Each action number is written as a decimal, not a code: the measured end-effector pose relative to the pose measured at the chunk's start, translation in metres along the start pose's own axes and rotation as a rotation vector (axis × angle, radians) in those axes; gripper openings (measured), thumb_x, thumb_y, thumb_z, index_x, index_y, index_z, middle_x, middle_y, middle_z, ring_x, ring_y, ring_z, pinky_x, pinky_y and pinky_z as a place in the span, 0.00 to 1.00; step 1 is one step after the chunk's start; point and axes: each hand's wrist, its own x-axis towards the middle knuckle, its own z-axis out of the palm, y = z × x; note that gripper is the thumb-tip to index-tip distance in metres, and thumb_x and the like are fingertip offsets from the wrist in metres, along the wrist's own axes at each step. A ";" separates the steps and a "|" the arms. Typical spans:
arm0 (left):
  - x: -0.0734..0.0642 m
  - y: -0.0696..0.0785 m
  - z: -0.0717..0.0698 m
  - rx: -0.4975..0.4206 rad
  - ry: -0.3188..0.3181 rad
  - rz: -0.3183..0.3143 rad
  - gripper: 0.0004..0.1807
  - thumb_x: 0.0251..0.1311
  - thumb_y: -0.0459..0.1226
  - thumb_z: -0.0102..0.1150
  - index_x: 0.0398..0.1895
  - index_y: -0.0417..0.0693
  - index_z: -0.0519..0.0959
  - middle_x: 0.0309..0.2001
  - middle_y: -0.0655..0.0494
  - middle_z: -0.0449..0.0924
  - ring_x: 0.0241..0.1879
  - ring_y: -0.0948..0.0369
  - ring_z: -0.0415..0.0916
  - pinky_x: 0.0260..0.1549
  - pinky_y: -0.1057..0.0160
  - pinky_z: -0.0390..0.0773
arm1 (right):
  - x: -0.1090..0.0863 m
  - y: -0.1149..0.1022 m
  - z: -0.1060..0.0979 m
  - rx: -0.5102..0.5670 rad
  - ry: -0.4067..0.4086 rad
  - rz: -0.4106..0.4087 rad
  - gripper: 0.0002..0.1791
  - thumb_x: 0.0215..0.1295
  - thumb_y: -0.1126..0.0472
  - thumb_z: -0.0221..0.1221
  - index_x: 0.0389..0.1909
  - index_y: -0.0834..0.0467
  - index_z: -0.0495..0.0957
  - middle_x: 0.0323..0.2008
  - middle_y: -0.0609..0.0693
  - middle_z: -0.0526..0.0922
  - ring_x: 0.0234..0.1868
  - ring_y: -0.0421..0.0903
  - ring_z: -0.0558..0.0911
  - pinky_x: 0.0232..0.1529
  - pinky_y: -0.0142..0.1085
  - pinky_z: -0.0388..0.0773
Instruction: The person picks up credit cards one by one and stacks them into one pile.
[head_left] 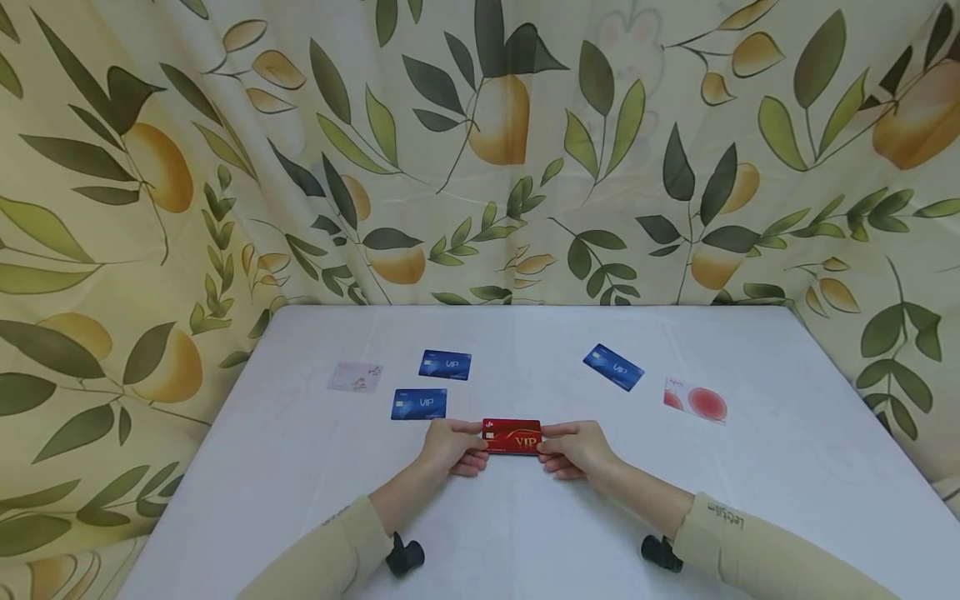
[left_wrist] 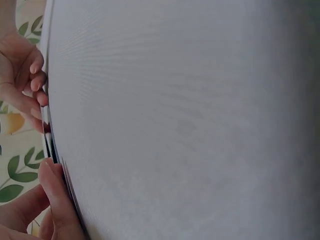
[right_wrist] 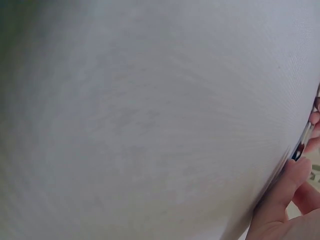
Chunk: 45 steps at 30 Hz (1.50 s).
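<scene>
A red VIP card [head_left: 512,437] with gold curves and a chip lies flat between both hands, low over the white table. My left hand [head_left: 453,447] pinches its left end between thumb and fingers. My right hand [head_left: 576,450] pinches the right end the same way. A dark edge shows below the red face. In the left wrist view the left thumb and fingers [left_wrist: 56,187] grip a thin dark edge [left_wrist: 51,145]. The right wrist view catches the right thumb [right_wrist: 295,175] at that edge. Just beyond the left hand lies a blue VIP card [head_left: 418,404].
Another blue VIP card [head_left: 446,365] and a pale flowered card [head_left: 356,377] lie at the back left of the white table [head_left: 517,533]. To the back right are a tilted blue VIP card [head_left: 613,367] and a white card with red circles [head_left: 696,401]. A fruit-patterned curtain [head_left: 480,208] hangs behind.
</scene>
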 end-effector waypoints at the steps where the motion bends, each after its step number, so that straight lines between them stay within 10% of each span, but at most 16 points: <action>1: 0.000 0.000 0.000 0.008 0.001 0.005 0.19 0.54 0.33 0.61 0.51 0.39 0.77 0.21 0.49 0.81 0.17 0.60 0.80 0.17 0.68 0.79 | 0.000 0.000 0.000 -0.006 -0.002 -0.004 0.20 0.56 0.65 0.61 0.50 0.67 0.75 0.20 0.54 0.82 0.15 0.41 0.79 0.16 0.28 0.76; 45: 0.003 -0.004 -0.001 0.054 0.054 0.084 0.12 0.52 0.33 0.63 0.40 0.36 0.80 0.15 0.49 0.79 0.12 0.62 0.76 0.13 0.66 0.78 | 0.003 0.005 0.003 -0.077 0.057 -0.038 0.18 0.55 0.63 0.63 0.47 0.66 0.76 0.19 0.54 0.82 0.15 0.43 0.80 0.16 0.29 0.76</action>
